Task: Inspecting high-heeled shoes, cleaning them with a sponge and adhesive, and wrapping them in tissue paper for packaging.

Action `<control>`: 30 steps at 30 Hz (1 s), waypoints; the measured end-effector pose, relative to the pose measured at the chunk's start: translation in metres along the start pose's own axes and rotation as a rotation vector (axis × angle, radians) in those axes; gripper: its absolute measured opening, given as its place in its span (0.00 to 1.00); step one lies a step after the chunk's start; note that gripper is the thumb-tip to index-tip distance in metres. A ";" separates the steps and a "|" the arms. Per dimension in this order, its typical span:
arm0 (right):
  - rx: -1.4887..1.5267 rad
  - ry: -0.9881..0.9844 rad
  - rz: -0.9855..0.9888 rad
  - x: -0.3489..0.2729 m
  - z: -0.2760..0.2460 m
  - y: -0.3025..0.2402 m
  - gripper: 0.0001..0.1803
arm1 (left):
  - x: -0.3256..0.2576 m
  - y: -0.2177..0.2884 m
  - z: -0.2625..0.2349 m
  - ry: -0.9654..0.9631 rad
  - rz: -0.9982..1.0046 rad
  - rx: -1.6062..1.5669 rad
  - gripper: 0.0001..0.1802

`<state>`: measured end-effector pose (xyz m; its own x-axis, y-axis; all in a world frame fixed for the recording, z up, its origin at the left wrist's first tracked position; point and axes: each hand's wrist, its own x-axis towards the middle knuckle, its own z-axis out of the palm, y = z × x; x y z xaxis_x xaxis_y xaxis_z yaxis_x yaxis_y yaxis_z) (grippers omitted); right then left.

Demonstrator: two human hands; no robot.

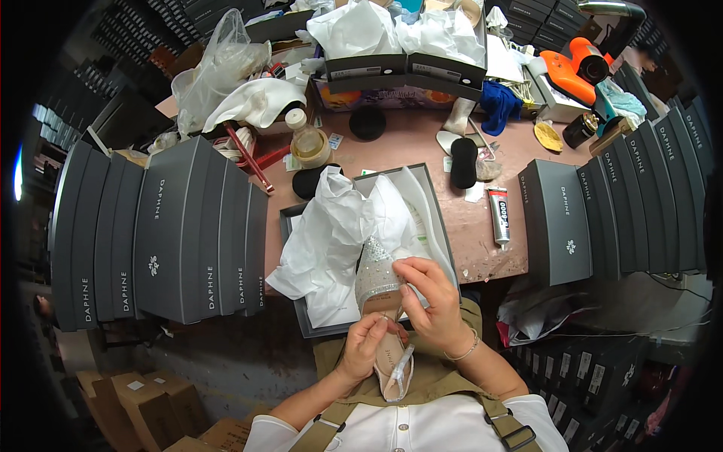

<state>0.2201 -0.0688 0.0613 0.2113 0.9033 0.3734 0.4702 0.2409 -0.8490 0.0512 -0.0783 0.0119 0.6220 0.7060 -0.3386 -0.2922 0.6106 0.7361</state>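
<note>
A pale sandal [377, 280] with a glittery, stone-studded front and a slim silver strap is held over my lap, its heel end toward me. My left hand [361, 350] is closed around its middle. At the right edge of the glittery part, my right hand [433, 305] is in a pinch, fingertips against or very near the surface; anything small between them is hidden. Just beyond the sandal, an open grey shoebox [306, 320] stands at the table's front edge. Crumpled white tissue paper [324, 233] spills over its left side.
Grey shoeboxes stand in rows at left [181, 233] and right [561, 218]. On the pink table [482, 260] are a glue tube [499, 217], a plastic bottle [307, 142] and a black oblong object [463, 163]. An orange tool [572, 74] lies at far right.
</note>
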 end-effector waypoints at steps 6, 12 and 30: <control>-0.021 0.001 -0.021 -0.001 0.001 0.000 0.17 | 0.000 0.000 0.000 -0.005 0.007 0.039 0.17; 0.198 -0.032 0.162 -0.003 -0.001 0.003 0.15 | 0.000 -0.001 -0.001 0.011 0.014 0.031 0.17; 0.139 -0.016 0.177 -0.006 0.000 0.007 0.15 | 0.002 0.002 0.002 0.029 -0.032 0.103 0.18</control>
<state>0.2221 -0.0720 0.0530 0.2661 0.9410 0.2093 0.3039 0.1241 -0.9446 0.0533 -0.0762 0.0134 0.6080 0.6978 -0.3787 -0.1958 0.5940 0.7803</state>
